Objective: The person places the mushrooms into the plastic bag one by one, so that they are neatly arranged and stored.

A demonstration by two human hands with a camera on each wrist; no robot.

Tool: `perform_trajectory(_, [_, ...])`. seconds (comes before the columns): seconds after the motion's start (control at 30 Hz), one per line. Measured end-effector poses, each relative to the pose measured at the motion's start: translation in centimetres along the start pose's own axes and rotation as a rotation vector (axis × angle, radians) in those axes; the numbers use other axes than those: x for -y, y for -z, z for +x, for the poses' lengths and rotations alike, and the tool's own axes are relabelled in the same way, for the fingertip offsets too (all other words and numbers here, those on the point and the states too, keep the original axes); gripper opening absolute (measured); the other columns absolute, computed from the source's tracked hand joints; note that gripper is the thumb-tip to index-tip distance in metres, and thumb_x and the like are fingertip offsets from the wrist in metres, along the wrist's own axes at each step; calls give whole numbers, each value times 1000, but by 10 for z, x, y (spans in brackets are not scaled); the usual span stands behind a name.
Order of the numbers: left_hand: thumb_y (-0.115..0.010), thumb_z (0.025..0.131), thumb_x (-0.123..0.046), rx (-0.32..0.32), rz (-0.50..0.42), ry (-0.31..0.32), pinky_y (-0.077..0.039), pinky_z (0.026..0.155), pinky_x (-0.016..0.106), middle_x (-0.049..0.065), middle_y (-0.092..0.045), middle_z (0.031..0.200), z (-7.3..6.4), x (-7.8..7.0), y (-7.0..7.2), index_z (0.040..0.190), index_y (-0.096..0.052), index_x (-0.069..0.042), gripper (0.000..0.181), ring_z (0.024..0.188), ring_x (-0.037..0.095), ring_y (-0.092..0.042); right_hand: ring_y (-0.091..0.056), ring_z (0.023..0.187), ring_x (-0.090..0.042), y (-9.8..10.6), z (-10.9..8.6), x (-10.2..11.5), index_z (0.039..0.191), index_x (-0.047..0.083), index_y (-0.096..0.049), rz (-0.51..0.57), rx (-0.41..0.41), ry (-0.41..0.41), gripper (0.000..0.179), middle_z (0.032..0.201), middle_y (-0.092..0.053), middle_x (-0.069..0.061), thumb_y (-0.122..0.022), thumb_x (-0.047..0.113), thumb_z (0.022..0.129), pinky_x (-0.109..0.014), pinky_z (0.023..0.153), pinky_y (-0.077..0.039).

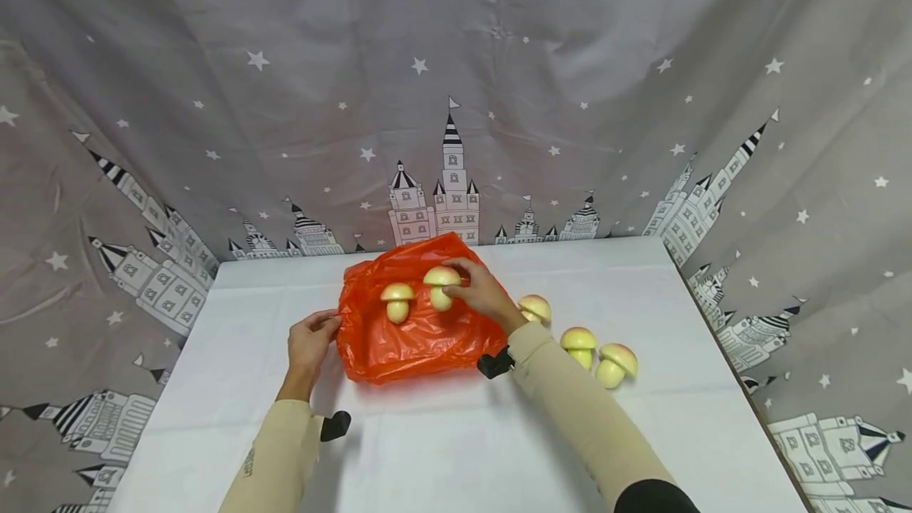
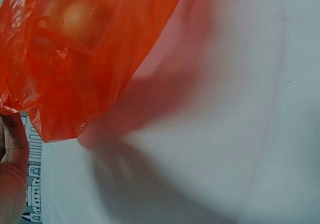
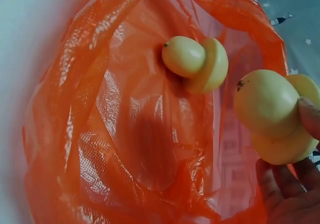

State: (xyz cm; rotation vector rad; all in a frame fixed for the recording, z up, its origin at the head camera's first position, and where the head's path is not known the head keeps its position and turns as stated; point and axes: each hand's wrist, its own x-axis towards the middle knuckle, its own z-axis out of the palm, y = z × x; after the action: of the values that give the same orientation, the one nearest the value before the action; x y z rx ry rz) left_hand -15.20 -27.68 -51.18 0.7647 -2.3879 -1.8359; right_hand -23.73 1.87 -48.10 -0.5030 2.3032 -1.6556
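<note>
Left hand (image 1: 309, 341): pinches the left edge of a shiny, red-orange plastic bag (image 1: 370, 351);
Right hand (image 1: 483, 290): holds a smooth yellow mushroom with a round cap (image 1: 440, 279) over the bag, apart from the other hand;
Inside the bag: a second yellow mushroom (image 1: 397, 302);
White table (image 1: 442, 457): under the bag; three more yellow mushrooms (image 1: 579, 339) near the right sleeve (image 1: 580, 402)

Head view was bright, evenly lit, mostly sharp; tabletop (image 1: 427, 457) showed pale, backdrop (image 1: 606, 62) duller grey, castles (image 1: 158, 283) leaning outward near left and right edges of frame. Soft shadows fell between sleeves (image 1: 274, 450), lower centre. Left wrist view ran dimmer, hazy: red-tinted shadow of bag (image 2: 100, 93) spread across middle; mushroom (image 2: 77, 18) inside blurred, upper left. Right wrist view looked cool-toned; white glints streaked bag at left.
</note>
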Motion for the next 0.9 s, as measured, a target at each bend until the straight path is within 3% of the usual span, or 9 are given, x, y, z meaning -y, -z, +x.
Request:
perform_trajectory(0.2, [-58, 98, -18, -6, 10, 13, -49, 71, 7, 13, -65, 109, 0, -1, 2, 124, -61, 1, 33, 79, 2, -60, -53, 120, -28, -9, 12, 1, 132, 5, -55, -76, 16, -33, 45, 132, -55, -11, -68, 5, 88, -38, 98, -47])
perform_trajectory(0.5, [-58, 97, -15, 1, -16, 11, -50, 71, 8, 9, -66, 103, 1, -1, 2, 123, -62, 2, 31, 77, 0, -60, -52, 119, -29, -18, 29, 3, 130, 5, -57, -188, -3, -84, 48, 129, -58, -13, -69, -1, 84, -39, 99, -46])
perform_trajectory(0.63, [-57, 97, -14, 6, -20, 0, -50, 71, 8, 12, -65, 105, 2, 0, 2, 123, -61, 3, 31, 77, -1, -60, -53, 117, -29, -23, 33, 1, 128, 4, -58, -191, -27, -87, 48, 127, -59, -14, -68, -4, 82, -39, 98, -47])
perform_trajectory(0.9, [-58, 97, -15, -1, -11, -1, -49, 70, 7, 12, -65, 105, 1, 0, 3, 122, -62, 3, 31, 78, 1, -60, -51, 119, -29, -31, 37, -6, 128, 4, -57, -157, -29, -202, 45, 130, -56, -13, -70, 2, 85, -40, 102, -45])
